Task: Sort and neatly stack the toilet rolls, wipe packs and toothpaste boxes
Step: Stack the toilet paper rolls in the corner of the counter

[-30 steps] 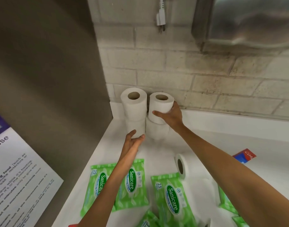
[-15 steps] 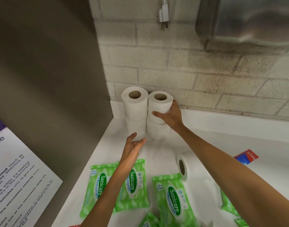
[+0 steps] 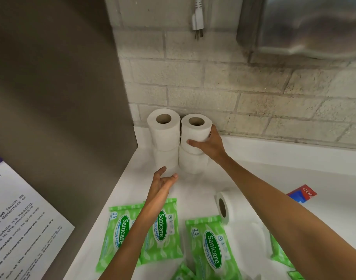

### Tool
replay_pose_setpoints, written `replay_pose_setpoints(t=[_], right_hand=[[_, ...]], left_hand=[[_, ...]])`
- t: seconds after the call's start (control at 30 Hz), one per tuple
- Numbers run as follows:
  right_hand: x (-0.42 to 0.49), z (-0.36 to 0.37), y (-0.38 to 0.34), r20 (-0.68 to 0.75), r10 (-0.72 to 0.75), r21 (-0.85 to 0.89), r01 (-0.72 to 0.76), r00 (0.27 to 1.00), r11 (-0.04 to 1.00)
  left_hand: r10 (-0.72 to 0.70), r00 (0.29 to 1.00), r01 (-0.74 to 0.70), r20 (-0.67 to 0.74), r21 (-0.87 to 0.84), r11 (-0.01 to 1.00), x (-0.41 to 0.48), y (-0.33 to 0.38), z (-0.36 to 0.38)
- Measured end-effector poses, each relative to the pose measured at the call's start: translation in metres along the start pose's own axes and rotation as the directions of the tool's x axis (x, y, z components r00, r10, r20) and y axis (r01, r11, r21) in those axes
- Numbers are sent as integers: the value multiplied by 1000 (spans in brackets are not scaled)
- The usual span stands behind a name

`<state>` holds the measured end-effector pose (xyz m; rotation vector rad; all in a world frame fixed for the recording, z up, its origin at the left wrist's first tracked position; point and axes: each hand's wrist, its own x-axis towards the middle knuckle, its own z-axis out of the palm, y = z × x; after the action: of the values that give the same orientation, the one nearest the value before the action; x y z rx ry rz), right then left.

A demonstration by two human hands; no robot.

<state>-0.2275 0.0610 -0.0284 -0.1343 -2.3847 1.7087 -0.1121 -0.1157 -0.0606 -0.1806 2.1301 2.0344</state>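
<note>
Wipe packs (image 3: 161,235), glossy green, lie under the left forearm. Left hand (image 3: 163,182) hovers with its fingers relaxed at the foot of a white two-roll stack (image 3: 165,142). Right hand (image 3: 209,144) grasps the top roll (image 3: 195,132) of the touching second stack. Near that forearm, a lone roll (image 3: 223,207) lies sideways.

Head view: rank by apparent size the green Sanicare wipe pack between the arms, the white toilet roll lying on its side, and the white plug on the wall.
1. Green Sanicare wipe pack: largest, but nearest the camera.
2. White toilet roll lying on its side.
3. White plug: smallest, though farthest.
</note>
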Motion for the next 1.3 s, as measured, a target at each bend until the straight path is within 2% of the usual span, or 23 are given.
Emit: replay_pose_setpoints(t=[0.17, 0.3, 0.47, 0.57, 0.67, 0.73, 0.9, 1.03, 1.13, 1.3], right_hand=[[-9, -9, -2, -11, 45, -33, -45, 999, 998], [-27, -30, -6, -46, 82, 49, -80, 996, 996], [-59, -69, 0, -74, 185, 95, -178, 980, 979], [-88, -94, 14, -79, 265, 139, -252, 961, 958], [-116, -114, 27, -141, 315, 162, -292, 938, 943], [-133, -126, 36, -185, 335, 155, -310, 924, 938], [-165, -147, 52, -237, 399, 224, -350, 886, 910], [-179, -157, 57, -214, 431, 278, -368, 877, 887], [-181, -162, 61, -194, 434, 289, -372, 880, 882], [-174, -157, 64, -159, 461, 295, -404, 873, 866]], left_hand=[[-3, 1000, 3, 12, 21, 1000, 2, 1, 6], [-11, 1000, 9, 29, 58, 998, 2, 5, 19], [15, 990, -44, 140, 205, 978, -8, 17, 48], [24, 973, -106, 231, 347, 932, -19, 22, 71], [62, 948, -223, 313, 511, 830, -28, 23, 93], [83, 925, -313, 370, 623, 716, -32, 21, 105], [62, 881, -467, 469, 842, 269, -34, 13, 133], [21, 879, -477, 476, 878, 29, -29, 6, 148], [19, 888, -457, 459, 888, -48, -26, 0, 157], [96, 903, -415, 420, 907, -66, -25, -8, 165]])
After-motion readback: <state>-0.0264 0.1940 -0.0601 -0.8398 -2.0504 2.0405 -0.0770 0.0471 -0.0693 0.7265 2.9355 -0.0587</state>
